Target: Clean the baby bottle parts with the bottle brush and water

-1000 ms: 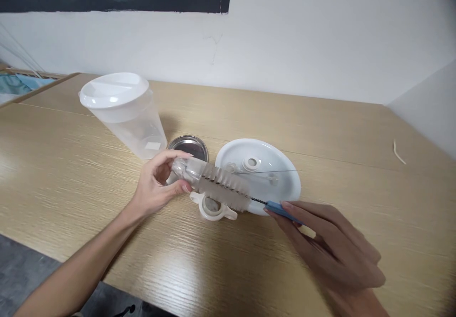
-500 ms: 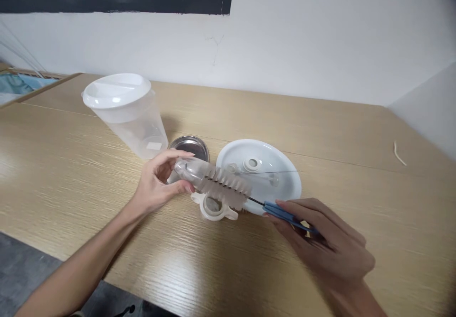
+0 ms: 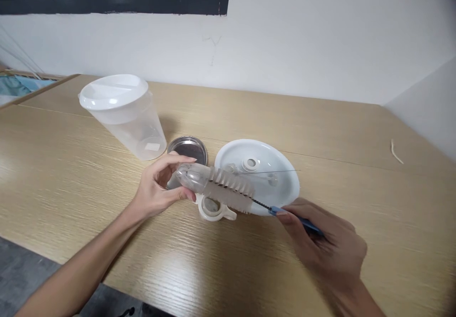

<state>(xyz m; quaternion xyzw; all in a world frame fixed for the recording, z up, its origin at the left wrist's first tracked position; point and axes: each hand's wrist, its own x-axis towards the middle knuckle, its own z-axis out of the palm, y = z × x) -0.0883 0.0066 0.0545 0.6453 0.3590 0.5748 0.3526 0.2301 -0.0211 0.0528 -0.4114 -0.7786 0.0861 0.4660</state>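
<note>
A translucent, white-lidded plastic pitcher (image 3: 130,122) stands leftmost on the pale wooden tabletop (image 3: 338,136). With my left hand (image 3: 155,189), fingers parted by its width, I grip a clear cylindrical vessel (image 3: 195,177) above the tabletop. A white-bristled wire brush (image 3: 231,189) runs from its mouth rightward to my right hand (image 3: 326,243), fingers closed around the blue handle (image 3: 276,210).

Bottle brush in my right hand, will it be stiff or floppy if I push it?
The bottle brush probably pushes fairly stiffly, as its twisted wire stem looks straight. The bristles will likely bend, being thin and fringe-like. It is probably light, with bristles and wire beyond the slim blue handle.
</note>
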